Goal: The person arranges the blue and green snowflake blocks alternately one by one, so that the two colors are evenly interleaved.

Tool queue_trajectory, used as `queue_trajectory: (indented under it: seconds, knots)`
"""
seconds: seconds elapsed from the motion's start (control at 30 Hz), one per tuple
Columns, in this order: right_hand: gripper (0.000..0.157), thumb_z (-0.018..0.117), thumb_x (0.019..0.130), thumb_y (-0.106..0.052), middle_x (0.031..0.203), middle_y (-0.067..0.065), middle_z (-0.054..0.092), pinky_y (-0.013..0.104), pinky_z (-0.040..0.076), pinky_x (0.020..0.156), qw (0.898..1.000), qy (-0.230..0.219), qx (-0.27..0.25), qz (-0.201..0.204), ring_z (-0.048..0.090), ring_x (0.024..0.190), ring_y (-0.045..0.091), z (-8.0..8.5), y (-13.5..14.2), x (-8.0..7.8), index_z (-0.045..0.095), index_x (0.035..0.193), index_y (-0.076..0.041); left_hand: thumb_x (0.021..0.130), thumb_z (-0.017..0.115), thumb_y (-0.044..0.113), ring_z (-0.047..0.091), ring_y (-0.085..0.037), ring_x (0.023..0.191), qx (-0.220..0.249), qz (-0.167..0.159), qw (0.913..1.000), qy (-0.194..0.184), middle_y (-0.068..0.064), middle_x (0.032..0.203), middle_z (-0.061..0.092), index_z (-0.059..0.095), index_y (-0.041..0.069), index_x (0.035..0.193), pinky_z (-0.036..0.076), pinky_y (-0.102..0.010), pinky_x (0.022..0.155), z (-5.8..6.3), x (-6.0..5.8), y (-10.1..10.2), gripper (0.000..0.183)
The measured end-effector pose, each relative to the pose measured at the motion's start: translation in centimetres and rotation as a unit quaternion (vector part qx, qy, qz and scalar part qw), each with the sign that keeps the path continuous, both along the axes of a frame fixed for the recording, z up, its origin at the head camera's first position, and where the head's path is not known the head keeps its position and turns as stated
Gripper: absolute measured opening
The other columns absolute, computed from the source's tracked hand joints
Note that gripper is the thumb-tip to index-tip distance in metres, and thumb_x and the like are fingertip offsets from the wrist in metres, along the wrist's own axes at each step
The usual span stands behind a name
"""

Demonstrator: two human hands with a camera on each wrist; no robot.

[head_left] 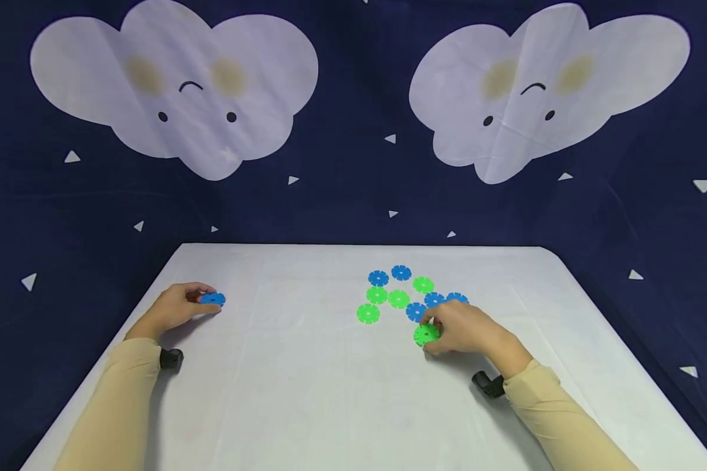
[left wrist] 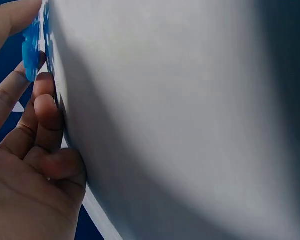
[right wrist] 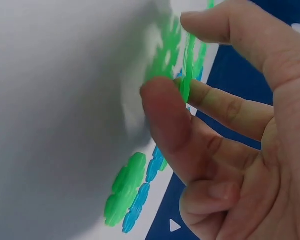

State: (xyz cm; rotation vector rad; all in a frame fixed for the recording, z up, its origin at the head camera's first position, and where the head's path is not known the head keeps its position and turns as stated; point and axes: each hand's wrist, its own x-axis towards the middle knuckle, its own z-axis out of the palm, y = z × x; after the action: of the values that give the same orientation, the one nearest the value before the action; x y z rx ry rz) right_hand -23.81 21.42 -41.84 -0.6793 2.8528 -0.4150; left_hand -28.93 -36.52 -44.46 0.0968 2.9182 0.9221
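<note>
At the left of the table, my left hand (head_left: 173,307) pinches a blue notched disc (head_left: 213,299) between thumb and fingers. The left wrist view shows this blue disc (left wrist: 31,52) edge-on, close over the white surface, with a blue patch beside it. On the right, my right hand (head_left: 462,330) holds a green notched disc (head_left: 427,335) by its edges. This green disc (right wrist: 188,65) stands edge-on between thumb and finger in the right wrist view, beside a green patch on the table. Several blue discs lie just behind the right hand, one partly covered by it.
More green discs (head_left: 368,314) and blue discs (head_left: 401,273) lie scattered flat at the back right of the white table (head_left: 306,392). Behind the table's far edge hangs a dark blue curtain (head_left: 353,190) with clouds and triangles. Both wrists carry black cameras (head_left: 488,384).
</note>
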Motion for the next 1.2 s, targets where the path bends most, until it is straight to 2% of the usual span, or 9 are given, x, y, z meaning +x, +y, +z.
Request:
queue_trajectory:
  seconds: [0.2, 0.43, 0.63, 0.8, 1.0, 1.03, 1.1, 1.2]
  knots:
    - [0.045, 0.089, 0.078, -0.040, 0.084, -0.009, 0.070, 0.035, 0.056, 0.074, 0.999, 0.028, -0.021, -0.001, 0.060, 0.080, 0.007, -0.1, -0.7, -0.3, 0.081, 0.115, -0.015, 0.090, 0.088, 0.034, 0.055, -0.025, 0.097, 0.009, -0.013, 0.9999, -0.003, -0.010, 0.102, 0.063, 0.069, -0.001, 0.136, 0.044, -0.032, 0.080, 0.1, -0.3, 0.9, 0.061]
    - [0.043, 0.087, 0.082, -0.045, 0.089, -0.009, 0.074, 0.033, 0.056, 0.070, 0.997, 0.055, -0.055, 0.003, 0.066, 0.082, 0.008, 0.5, -4.1, -1.1, 0.081, 0.115, -0.018, 0.091, 0.086, 0.029, 0.051, -0.027, 0.103, 0.039, -0.028, 0.9980, -0.042, -0.011, 0.107, 0.057, 0.062, -0.001, 0.145, 0.041, -0.034, 0.082, 0.4, -0.1, 0.6, 0.066]
    - [0.045, 0.086, 0.085, -0.047, 0.096, -0.007, 0.078, 0.032, 0.057, 0.072, 0.994, 0.061, -0.086, 0.025, 0.071, 0.089, 0.012, 1.1, -9.2, -2.3, 0.080, 0.120, -0.019, 0.092, 0.084, 0.027, 0.051, -0.027, 0.110, 0.055, -0.029, 0.9955, -0.072, -0.013, 0.118, 0.058, 0.059, 0.000, 0.148, 0.043, -0.031, 0.088, 0.5, 0.0, 0.1, 0.067]
    - [0.048, 0.084, 0.086, -0.048, 0.100, -0.004, 0.078, 0.029, 0.056, 0.070, 0.992, 0.057, -0.113, 0.027, 0.069, 0.086, 0.011, 0.8, -14.4, -3.8, 0.079, 0.123, -0.018, 0.092, 0.084, 0.022, 0.050, -0.024, 0.106, 0.078, -0.021, 0.9938, -0.076, -0.010, 0.114, 0.058, 0.060, -0.002, 0.145, 0.043, -0.031, 0.088, 0.4, 0.2, -0.1, 0.063]
    - [0.052, 0.084, 0.088, -0.051, 0.100, -0.004, 0.079, 0.025, 0.051, 0.060, 0.993, 0.066, -0.101, 0.010, 0.066, 0.077, 0.009, -0.1, -20.2, -5.4, 0.078, 0.129, -0.018, 0.092, 0.084, 0.022, 0.048, -0.021, 0.103, 0.089, -0.013, 0.9930, -0.076, -0.006, 0.110, 0.056, 0.061, 0.000, 0.145, 0.041, -0.031, 0.086, 0.2, 0.2, -0.1, 0.062]
    - [0.052, 0.084, 0.089, -0.050, 0.091, -0.006, 0.077, 0.024, 0.048, 0.057, 0.993, 0.068, -0.099, 0.006, 0.062, 0.071, 0.008, -0.2, -21.0, -5.6, 0.078, 0.130, -0.018, 0.092, 0.084, 0.022, 0.048, -0.021, 0.103, 0.090, -0.013, 0.9930, -0.076, -0.005, 0.109, 0.055, 0.062, 0.000, 0.145, 0.041, -0.030, 0.086, 0.2, 0.2, -0.1, 0.062]
    - [0.053, 0.084, 0.089, -0.052, 0.090, -0.006, 0.077, 0.024, 0.045, 0.055, 0.993, 0.070, -0.097, -0.007, 0.058, 0.069, 0.007, -0.5, -22.6, -6.0, 0.077, 0.130, -0.019, 0.091, 0.084, 0.022, 0.048, -0.021, 0.103, 0.094, -0.011, 0.9926, -0.076, -0.005, 0.109, 0.055, 0.062, 0.000, 0.145, 0.040, -0.030, 0.086, 0.1, 0.0, -0.1, 0.062]
    - [0.055, 0.082, 0.089, -0.055, 0.090, -0.004, 0.079, 0.025, 0.047, 0.054, 0.994, 0.066, -0.086, -0.029, 0.059, 0.068, 0.009, -1.1, -24.8, -6.5, 0.077, 0.132, -0.020, 0.091, 0.084, 0.021, 0.048, -0.021, 0.103, 0.104, -0.008, 0.9915, -0.078, -0.005, 0.108, 0.054, 0.062, 0.000, 0.144, 0.040, -0.030, 0.086, 0.1, -0.1, 0.0, 0.062]
